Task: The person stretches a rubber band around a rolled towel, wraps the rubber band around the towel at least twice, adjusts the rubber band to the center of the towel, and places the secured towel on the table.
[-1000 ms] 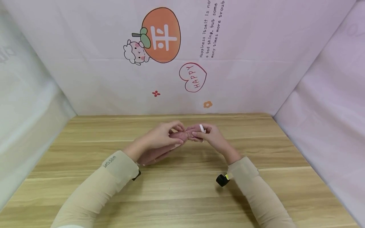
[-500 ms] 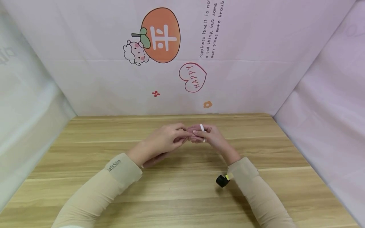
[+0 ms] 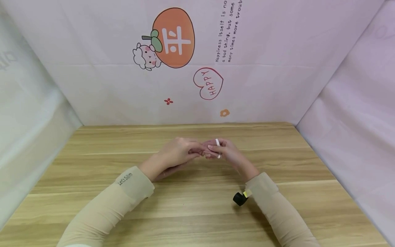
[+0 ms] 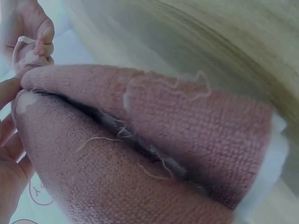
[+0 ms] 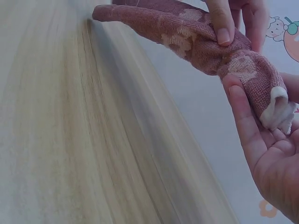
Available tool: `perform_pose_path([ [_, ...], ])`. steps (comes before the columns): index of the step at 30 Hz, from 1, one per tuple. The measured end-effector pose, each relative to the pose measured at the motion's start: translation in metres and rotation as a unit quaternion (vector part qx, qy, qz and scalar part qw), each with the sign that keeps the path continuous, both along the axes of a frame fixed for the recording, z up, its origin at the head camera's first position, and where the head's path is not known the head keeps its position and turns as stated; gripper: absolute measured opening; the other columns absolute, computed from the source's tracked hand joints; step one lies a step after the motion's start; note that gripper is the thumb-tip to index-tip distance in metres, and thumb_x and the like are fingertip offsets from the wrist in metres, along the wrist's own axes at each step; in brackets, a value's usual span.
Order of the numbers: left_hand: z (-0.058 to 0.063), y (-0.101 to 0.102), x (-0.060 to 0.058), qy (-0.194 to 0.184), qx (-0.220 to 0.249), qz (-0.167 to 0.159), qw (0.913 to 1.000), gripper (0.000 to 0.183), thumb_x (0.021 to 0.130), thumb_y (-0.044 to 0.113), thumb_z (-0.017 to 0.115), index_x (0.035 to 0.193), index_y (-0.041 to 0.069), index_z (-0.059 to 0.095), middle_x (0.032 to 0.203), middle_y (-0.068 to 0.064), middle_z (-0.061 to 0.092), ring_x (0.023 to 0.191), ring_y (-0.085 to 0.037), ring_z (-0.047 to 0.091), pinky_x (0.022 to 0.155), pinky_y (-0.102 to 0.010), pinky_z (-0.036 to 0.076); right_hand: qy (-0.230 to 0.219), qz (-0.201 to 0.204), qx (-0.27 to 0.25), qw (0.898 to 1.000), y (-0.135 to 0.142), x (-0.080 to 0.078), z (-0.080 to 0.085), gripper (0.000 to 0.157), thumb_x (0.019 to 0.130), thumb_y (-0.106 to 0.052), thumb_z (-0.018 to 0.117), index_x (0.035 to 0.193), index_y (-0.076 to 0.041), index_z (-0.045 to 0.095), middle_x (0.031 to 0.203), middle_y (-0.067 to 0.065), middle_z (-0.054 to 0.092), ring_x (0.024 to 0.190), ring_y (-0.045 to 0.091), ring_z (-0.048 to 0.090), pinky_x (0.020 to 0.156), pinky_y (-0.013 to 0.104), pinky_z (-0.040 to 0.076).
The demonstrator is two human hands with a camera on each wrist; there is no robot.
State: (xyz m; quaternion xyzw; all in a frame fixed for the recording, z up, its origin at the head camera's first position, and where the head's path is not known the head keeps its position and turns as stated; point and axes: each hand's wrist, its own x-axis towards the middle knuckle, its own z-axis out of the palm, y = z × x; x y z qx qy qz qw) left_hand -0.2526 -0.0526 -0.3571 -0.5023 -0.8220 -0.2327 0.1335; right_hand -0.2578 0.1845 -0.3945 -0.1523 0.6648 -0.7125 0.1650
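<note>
While left hand (image 3: 177, 151) and right hand (image 3: 232, 153), part-closed, pinch it, pink towel (image 5: 198, 44) runs lengthwise left-right, right end farther off; left sleeve (image 3: 105, 206) reads "Let's Slim", heart print (image 3: 211, 83) "HAPPY".

Mid-frame: one left hand (image 3: 176, 151), one right hand (image 3: 230, 151), one pink towel (image 4: 93, 154). In the lower half are two beige sleeves (image 3: 102, 206), one wooden surface (image 3: 191, 212) and, right of centre, one black device (image 3: 239, 199). Upper half: one orange fruit (image 3: 187, 25), one lamb (image 3: 146, 57), one heart (image 3: 208, 83), two flowers (image 3: 168, 101), three text lines (image 3: 227, 36).
</note>
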Motion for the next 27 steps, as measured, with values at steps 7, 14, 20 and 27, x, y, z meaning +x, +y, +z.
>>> perform_pose_path([
  [7, -0.003, -0.004, -0.003, 0.013, 0.014, -0.033, 0.9993, 0.025, 0.094, 0.007, 0.074, 0.119, 0.012, 0.078, 0.118, -0.004, 0.074, 0.104, -0.018, 0.072, 0.090, -0.030, 0.056, -0.007, 0.008, 0.001, 1.000, 0.002, 0.000, -0.002, 0.033, 0.103, -0.002, 0.056, 0.130, 0.017, 0.057, 0.103, 0.006, 0.074, 0.088, 0.016, 0.073, 0.084, 0.034, 0.059],
  [14, 0.000, -0.003, -0.004, 0.017, -0.043, -0.020, 0.9987, 0.020, 0.098, 0.009, 0.071, 0.117, 0.014, 0.073, 0.113, 0.001, 0.070, 0.094, -0.014, 0.070, 0.083, -0.030, 0.057, -0.003, 0.015, 0.004, 1.000, 0.004, 0.000, -0.003, 0.035, 0.103, -0.004, 0.057, 0.131, 0.017, 0.055, 0.107, 0.008, 0.073, 0.092, 0.017, 0.072, 0.085, 0.034, 0.059],
  [20, 0.003, 0.003, -0.005, 0.006, -0.093, -0.016, 0.9955, 0.016, 0.098, 0.007, 0.067, 0.109, 0.018, 0.067, 0.102, 0.006, 0.059, 0.073, -0.010, 0.056, 0.067, -0.026, 0.049, -0.002, 0.010, 0.007, 1.000, 0.004, 0.002, -0.001, 0.037, 0.102, -0.004, 0.058, 0.132, 0.017, 0.054, 0.110, 0.011, 0.073, 0.093, 0.018, 0.073, 0.085, 0.036, 0.059],
  [27, 0.006, 0.006, -0.004, -0.017, -0.099, -0.002, 0.9949, 0.018, 0.095, 0.009, 0.071, 0.109, 0.020, 0.069, 0.095, 0.007, 0.054, 0.071, -0.009, 0.054, 0.064, -0.024, 0.046, 0.006, 0.011, 0.012, 1.000, 0.001, 0.002, 0.001, 0.035, 0.101, -0.005, 0.059, 0.130, 0.014, 0.056, 0.109, 0.009, 0.072, 0.092, 0.019, 0.072, 0.084, 0.035, 0.059],
])
